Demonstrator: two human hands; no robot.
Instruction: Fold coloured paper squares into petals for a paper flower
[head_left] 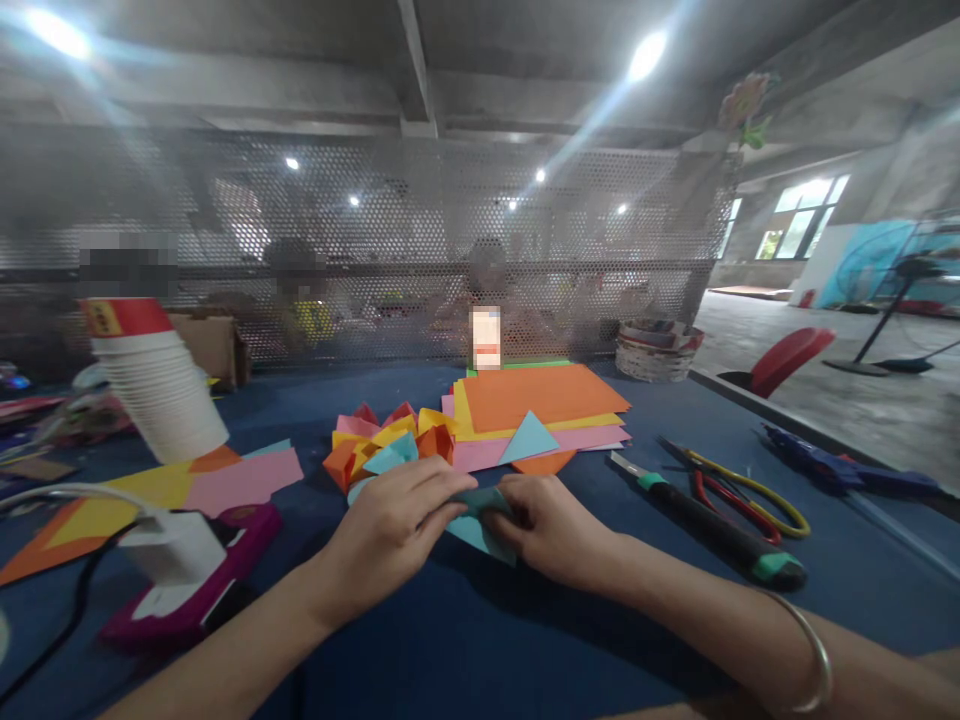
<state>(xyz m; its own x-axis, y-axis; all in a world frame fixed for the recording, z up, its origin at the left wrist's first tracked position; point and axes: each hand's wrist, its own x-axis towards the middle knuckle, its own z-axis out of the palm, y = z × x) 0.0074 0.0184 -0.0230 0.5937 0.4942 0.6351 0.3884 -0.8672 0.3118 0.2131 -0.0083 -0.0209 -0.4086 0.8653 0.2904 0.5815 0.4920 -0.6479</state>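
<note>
blue paper (486, 540) sits between our hands above the dark table (442, 650), and we'd judge it light, thin, quick to crease, best held by its edges; at left our left hand (405, 510) pinches one end, then a darker band over a paler flap, then our right hand (551, 525) curls round the other end.

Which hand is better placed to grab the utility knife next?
Likely the right hand: the utility knife lies nearer to it than to the left hand. Both hands are holding blue paper, so the right would need to let go first.
</note>
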